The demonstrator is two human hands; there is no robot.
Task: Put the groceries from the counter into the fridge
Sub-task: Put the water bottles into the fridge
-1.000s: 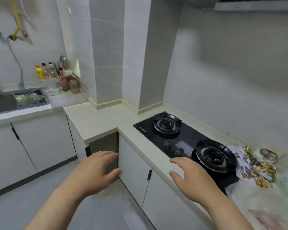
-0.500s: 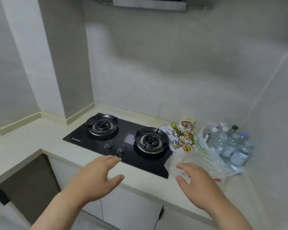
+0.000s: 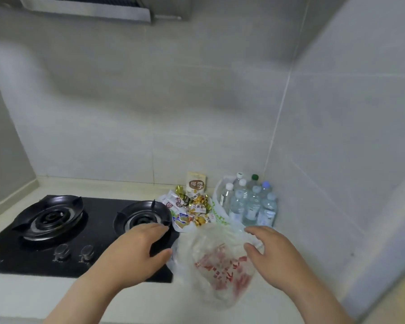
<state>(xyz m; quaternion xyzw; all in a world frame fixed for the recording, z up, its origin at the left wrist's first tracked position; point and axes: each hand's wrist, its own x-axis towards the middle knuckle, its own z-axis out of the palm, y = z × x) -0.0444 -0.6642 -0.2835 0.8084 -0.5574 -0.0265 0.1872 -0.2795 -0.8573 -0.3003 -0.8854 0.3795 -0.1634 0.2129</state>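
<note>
A clear plastic bag with red print (image 3: pixel 220 265) lies on the pale counter (image 3: pixel 131 298) right of the stove. My left hand (image 3: pixel 136 253) hovers at its left side, fingers spread and relaxed, holding nothing. Over the bag's right side my right hand (image 3: pixel 274 256) is also spread with nothing in it. Behind the bag lies a heap of snack packets and wrapped candies (image 3: pixel 192 209), with a small brown pouch (image 3: pixel 196 185) leaning on the wall. Several water bottles (image 3: pixel 250 202) stand in a white bag in the corner. No fridge is in view.
A black two-burner gas stove (image 3: pixel 56 220) with two knobs fills the counter's left part. Grey tiled walls close the back and the right side. A range hood (image 3: pixel 87 8) hangs above.
The view has swung right from the sink and counter corner to the groceries. Both hands have come forward over the counter and now flank the plastic bag.
</note>
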